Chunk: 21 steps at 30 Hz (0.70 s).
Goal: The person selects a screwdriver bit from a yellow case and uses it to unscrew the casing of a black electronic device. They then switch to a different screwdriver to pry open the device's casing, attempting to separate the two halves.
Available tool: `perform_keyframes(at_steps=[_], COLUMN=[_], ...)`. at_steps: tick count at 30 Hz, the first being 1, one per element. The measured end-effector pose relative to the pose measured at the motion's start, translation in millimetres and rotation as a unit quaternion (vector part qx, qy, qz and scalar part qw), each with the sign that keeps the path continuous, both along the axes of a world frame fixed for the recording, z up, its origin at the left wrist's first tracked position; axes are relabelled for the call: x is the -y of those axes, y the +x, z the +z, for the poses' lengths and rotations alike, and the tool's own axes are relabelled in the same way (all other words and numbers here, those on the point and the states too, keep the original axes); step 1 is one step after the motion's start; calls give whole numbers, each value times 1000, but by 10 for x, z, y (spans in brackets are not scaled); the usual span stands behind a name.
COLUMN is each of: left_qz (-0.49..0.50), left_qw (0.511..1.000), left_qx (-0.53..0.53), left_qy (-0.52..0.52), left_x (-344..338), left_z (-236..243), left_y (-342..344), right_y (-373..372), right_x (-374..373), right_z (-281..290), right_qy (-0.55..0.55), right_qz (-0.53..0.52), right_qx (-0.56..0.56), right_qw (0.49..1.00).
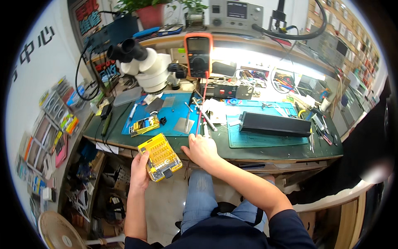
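One case (161, 154), presumably light and rigid, suits edge holding, with the left hand (139, 171) clamped there and the right hand (202, 150) apart, grip unclear.

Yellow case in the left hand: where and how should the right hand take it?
Probably by the free right edge of the yellow case, coming from the right: the left hand covers part of the left edge, and the right hand is on that side. It looks flat, so pinch across its broad faces, clear of the black tab at the near end.
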<state>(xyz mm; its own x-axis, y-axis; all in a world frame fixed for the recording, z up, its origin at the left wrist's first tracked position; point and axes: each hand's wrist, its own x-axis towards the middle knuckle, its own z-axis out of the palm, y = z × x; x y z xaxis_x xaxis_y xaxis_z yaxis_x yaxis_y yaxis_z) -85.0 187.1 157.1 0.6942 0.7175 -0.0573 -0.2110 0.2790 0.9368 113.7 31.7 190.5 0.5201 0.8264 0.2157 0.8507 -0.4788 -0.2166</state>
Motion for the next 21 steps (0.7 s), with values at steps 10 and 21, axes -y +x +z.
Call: perform_keyframes(at_steps=[10,21], left_qz=[-98,-42], left_qw=[987,874], left_qx=[-79,-252], left_qy=[96,413], left_x=[-243,-127], left_z=[-9,340], left_y=[1255,895], right_y=[348,396], right_x=[915,355], right_z=[216,59], right_qy=[73,155], right_qz=[-101,264], right_qx=[178,160], right_qw=[976,938])
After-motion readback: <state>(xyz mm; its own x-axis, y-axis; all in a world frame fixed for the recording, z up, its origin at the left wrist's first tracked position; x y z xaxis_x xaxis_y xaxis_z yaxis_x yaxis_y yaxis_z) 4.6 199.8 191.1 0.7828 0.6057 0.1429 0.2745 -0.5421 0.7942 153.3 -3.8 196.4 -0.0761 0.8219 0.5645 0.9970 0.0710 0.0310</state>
